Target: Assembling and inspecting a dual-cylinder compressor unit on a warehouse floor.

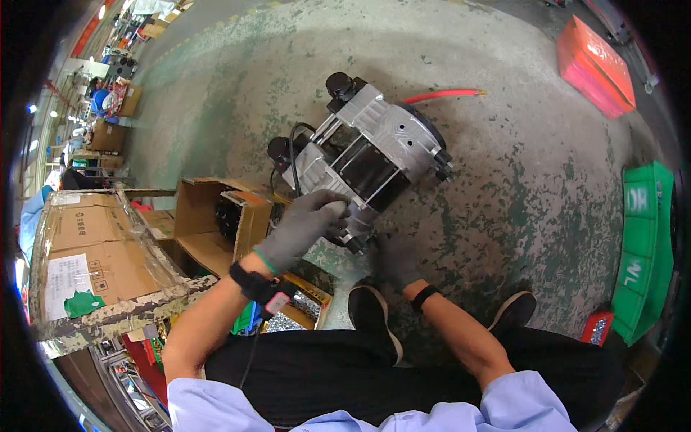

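Left grip (306, 222), gray-gloved, is partly curled at the lower left end of the machine; whether it has hold of a part there cannot be confirmed. Right grip (397, 261), dark-gloved and blurred, is near the machine's lowest end; its closure and any contents cannot be told. Placement at the near end suggests one hand steadies while the other works low down.

The machine (371, 173), silver housings with a black middle, lies at the frame's center on the floor (504, 216), slanted, probably so that its near end falls within reach of both hands. A red hose (443, 94) extends from its upper right side, its tip lying free of the housings.

Lower left: a tray of small metal pieces (306, 306), seemingly kept near for picking; beyond it, an open carton (201, 212) and a taped carton (101, 241). Right edge: a green bin (643, 252). Upper right: a red bin (594, 68).
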A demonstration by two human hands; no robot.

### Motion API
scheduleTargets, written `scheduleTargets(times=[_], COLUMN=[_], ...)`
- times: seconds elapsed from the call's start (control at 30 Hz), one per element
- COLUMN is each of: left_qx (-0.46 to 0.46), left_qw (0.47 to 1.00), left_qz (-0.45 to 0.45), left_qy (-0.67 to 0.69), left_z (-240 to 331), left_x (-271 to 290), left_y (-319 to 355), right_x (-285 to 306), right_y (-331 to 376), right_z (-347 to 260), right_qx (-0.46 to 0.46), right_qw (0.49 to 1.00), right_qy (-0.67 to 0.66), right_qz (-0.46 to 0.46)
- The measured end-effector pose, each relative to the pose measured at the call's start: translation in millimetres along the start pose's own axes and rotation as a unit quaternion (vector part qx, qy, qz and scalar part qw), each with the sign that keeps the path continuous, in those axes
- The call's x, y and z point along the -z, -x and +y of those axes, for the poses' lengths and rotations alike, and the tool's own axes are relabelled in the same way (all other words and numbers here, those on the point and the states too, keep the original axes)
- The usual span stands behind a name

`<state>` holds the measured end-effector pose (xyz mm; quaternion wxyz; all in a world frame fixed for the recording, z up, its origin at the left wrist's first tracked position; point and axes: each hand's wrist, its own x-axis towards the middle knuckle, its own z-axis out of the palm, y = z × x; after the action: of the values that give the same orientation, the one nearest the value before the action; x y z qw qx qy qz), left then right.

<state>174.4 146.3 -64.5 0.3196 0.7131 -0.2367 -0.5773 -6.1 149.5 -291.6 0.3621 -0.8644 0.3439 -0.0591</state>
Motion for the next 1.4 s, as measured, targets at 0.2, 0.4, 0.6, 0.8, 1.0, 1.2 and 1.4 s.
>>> scheduleTargets(times=[0.2, 0.4, 0.6, 0.8, 1.0, 1.2, 1.4], left_qx=[0.038, -0.086, 0.019, 0.122, -0.081, -0.089, -0.205], left_qw=[0.993, 0.972, 0.970, 0.963, 0.996, 0.984, 0.946], left_qz=[-0.003, 0.145, 0.148, 0.026, 0.035, 0.142, 0.241], left_qy=[-0.112, -0.164, -0.193, 0.240, -0.029, -0.057, -0.068], left_z=[33.7, 152.6, 114.6, -103.1, -226.2, -206.3, -266.7], left_x=[54.3, 56.9, 59.7, 28.0, -55.2, -72.5, -77.1], left_y=[63.9, 153.0, 202.8, 117.9, -21.7, -32.1, -46.5], right_x=[11.7, 25.6, 27.7, 19.3, -2.1, 13.7, -9.3], right_y=[-7.2, -16.1, -20.9, -18.2, -23.9, -13.6, 3.5], right_z=[-27.7, -27.6, -18.2, -26.5, 2.0, -7.1, -16.7], right_qx=[0.001, 0.004, 0.024, 0.016, 0.004, -0.001, 0.168], right_qw=[1.000, 0.997, 0.996, 0.999, 0.992, 0.999, 0.979], right_qy=[0.012, 0.021, 0.040, 0.008, 0.059, -0.001, 0.097], right_qz=[-0.001, -0.072, -0.073, -0.044, -0.109, -0.051, 0.059])
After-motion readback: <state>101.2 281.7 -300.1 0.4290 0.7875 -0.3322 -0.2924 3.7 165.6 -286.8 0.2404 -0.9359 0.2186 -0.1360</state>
